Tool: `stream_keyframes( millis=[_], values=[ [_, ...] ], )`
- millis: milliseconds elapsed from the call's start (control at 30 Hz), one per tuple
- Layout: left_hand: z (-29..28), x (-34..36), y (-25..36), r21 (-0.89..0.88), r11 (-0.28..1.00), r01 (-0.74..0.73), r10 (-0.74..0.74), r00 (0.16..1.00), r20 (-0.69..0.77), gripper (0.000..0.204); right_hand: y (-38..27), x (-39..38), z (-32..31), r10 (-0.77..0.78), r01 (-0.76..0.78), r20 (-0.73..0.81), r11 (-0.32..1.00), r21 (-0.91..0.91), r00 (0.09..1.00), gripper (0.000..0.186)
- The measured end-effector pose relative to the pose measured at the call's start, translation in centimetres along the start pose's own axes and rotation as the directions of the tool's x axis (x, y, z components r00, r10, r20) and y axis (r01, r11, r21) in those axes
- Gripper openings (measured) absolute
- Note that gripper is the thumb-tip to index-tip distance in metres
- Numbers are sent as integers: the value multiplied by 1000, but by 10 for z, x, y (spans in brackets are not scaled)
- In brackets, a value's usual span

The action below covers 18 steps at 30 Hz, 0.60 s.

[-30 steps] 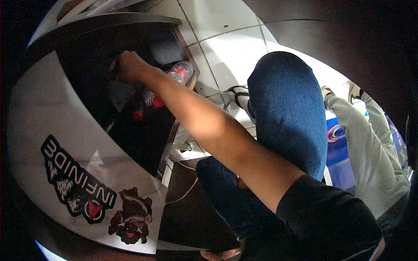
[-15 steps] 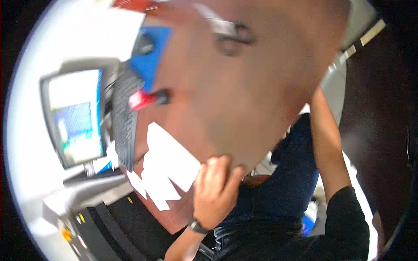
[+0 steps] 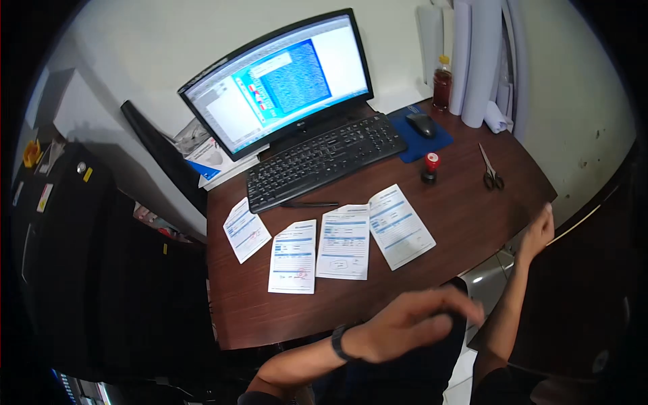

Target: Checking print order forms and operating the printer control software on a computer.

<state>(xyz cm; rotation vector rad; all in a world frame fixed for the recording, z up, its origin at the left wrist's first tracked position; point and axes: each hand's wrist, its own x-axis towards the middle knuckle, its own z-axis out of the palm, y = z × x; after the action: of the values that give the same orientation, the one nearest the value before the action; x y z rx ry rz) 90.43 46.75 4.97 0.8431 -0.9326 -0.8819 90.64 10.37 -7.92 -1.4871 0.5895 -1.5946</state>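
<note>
My left hand [image 3: 412, 324], with a dark band at the wrist, hovers over the near edge of the desk. Its fingers are loosely stretched out, the thumb is apart, and it holds nothing. Out at the right edge of the desk is my right hand [image 3: 538, 233]; its fingers are bunched and blurred, so their grip is unclear. Several printed forms lie side by side: a leftmost sheet [image 3: 246, 231], a sheet with red marks [image 3: 292, 260], a middle sheet [image 3: 343, 243] and a right sheet [image 3: 403, 228]. Scissors [image 3: 491, 174] and a red-topped stamp [image 3: 430, 167] lie beyond them.
A black keyboard [image 3: 324, 158], a pen [image 3: 309, 204] and a lit monitor [image 3: 283, 81] stand behind the forms. A mouse [image 3: 421, 125] sits on a blue pad [image 3: 408, 150]. Farther back are a bottle [image 3: 442, 84] and tall paper rolls [image 3: 480, 61]. A black cabinet [image 3: 101, 270] stands left.
The view has swung round and sharpened. My left hand has lifted from the desk beside the papers and moved right. My right hand now shows at the desk's right edge.
</note>
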Motion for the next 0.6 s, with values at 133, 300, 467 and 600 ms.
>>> stream_keyframes(
  millis=[133, 300, 467, 600],
  values=[
    [28, -19, 49, -441, 894, -83, 164, 975, 148, 36, -61, 8, 107, -292, 341, 304, 932, -122, 907, 20],
    [31, -13, 52, -482, 754, -446, 532, 846, 49, 27, -17, 5, 219, -332, 507, 664, 858, -83, 670, 40],
    [4, 0, 64, -330, 742, -584, 632, 774, 49, 22, 4, 1, 296, -420, 683, 715, 722, -110, 559, 39],
    [-23, 20, 77, -224, 593, -773, 805, 576, 143, 17, 20, -6, 307, -480, 756, 713, 646, -106, 511, 38]
  ],
)
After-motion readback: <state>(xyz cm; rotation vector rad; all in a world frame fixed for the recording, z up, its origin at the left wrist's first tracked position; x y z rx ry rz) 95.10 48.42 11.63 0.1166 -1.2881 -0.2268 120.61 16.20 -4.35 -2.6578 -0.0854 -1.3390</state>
